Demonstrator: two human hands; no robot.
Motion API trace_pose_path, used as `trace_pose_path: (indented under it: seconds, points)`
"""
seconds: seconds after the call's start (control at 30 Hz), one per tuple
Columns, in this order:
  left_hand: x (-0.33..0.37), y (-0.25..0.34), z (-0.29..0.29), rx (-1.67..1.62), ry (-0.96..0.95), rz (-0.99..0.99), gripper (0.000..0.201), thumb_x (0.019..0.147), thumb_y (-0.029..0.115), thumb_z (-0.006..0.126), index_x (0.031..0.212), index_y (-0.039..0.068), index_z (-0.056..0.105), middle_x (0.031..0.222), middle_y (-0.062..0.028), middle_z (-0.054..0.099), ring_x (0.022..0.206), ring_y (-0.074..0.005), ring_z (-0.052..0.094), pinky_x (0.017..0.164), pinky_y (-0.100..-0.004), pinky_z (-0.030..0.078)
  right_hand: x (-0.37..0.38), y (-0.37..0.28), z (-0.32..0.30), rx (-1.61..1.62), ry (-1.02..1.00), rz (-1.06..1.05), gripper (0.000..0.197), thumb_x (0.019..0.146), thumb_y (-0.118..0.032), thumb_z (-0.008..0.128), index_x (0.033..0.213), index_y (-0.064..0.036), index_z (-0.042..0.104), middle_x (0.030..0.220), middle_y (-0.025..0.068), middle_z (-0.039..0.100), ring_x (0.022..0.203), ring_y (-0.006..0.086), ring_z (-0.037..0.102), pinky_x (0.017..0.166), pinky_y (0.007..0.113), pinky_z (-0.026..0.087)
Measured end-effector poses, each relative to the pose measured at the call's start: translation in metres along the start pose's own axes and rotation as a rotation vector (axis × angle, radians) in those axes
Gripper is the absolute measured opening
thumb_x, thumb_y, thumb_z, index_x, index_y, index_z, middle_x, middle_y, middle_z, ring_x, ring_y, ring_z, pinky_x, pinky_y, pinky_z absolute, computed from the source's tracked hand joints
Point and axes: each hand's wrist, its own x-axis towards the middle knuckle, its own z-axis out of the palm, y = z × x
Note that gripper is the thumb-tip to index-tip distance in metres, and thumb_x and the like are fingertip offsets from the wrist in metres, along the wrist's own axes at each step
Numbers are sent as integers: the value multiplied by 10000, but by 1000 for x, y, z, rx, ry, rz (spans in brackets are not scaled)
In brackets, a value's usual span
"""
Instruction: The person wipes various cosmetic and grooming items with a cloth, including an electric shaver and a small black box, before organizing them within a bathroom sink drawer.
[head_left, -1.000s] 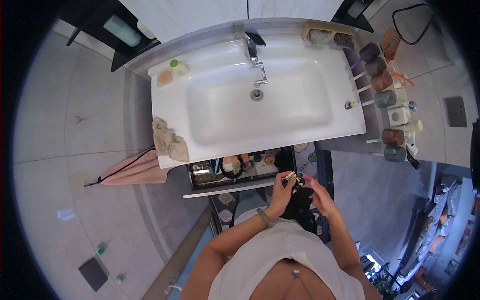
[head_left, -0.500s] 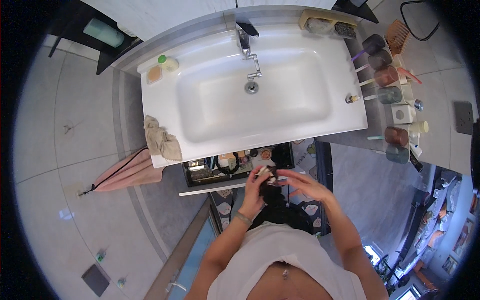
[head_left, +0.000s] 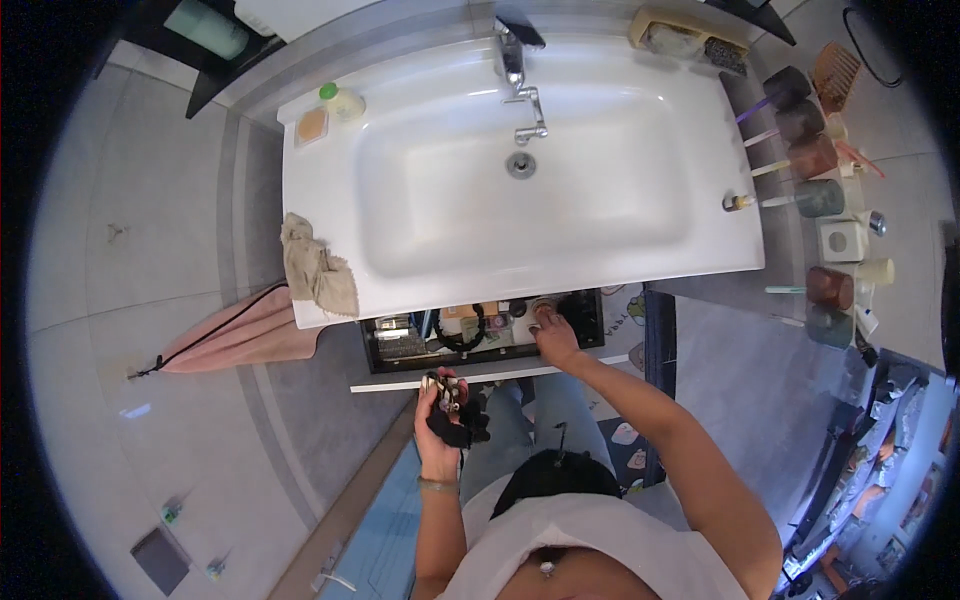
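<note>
My left hand (head_left: 436, 425) is closed around a bunch of hair ties (head_left: 458, 415), just in front of the drawer's front panel. Part of the bunch is black and soft, like a scrunchie, and the part near my fingertips is pale, brown and shiny. My right hand (head_left: 556, 338) reaches down into the right part of the open drawer (head_left: 500, 362). Its fingers are bent together at a small round reddish-brown item (head_left: 543, 304); what they grip is hidden. Black, soft-looking stuff (head_left: 577, 308) lies right beside that hand. A black ring-shaped band (head_left: 460, 343) rests mid-drawer.
Above the drawer is a white washbasin (head_left: 520, 235) with a chrome tap (head_left: 512, 65). A beige cloth (head_left: 318, 268) drapes over its left front corner. Cups with toothbrushes (head_left: 812, 157) line the right wall. A pink cloth (head_left: 235, 333) hangs at left.
Both hands were together at dark hair in front of the drawer. The left has moved left with the hair ties; the right has moved up into the drawer. The view has shifted slightly.
</note>
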Motion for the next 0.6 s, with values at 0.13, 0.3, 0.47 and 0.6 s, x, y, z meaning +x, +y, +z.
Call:
trace_pose_path:
  seconds: [0.13, 0.3, 0.47, 0.6]
  points:
    - [-10, 5, -36, 98, -14, -73, 264, 928, 130, 528, 1175, 37, 542, 1126, -92, 595, 1038, -222, 588, 929, -358, 496, 31, 36, 82, -521, -106, -92, 268, 809, -202, 540, 937, -67, 733, 1310, 133, 539, 1250, 284, 430, 1050, 442, 312]
    - [-31, 20, -87, 76, 45, -5, 269, 923, 141, 519, 1172, 41, 544, 1097, -88, 600, 982, -224, 610, 857, -328, 514, 58, 39, 92, -829, -204, -566, 246, 801, -184, 565, 951, -91, 737, 1267, 133, 580, 1248, 273, 450, 1057, 406, 301]
    - [-42, 27, -116, 90, 73, -1, 271, 915, 139, 525, 1165, 40, 548, 1076, -95, 604, 978, -219, 612, 890, -328, 506, 59, 31, 96, -923, -423, -605, 240, 797, -170, 563, 918, -57, 737, 1200, 143, 620, 1230, 276, 472, 1059, 394, 307]
    - [-45, 28, -114, 132, -6, -10, 328, 926, 173, 537, 1207, 4, 540, 1122, -99, 604, 1017, -225, 602, 918, -325, 493, 46, 39, 80, -816, -196, -558, 224, 769, -175, 592, 902, -41, 713, 1109, 115, 644, 1142, 293, 516, 1010, 416, 358]
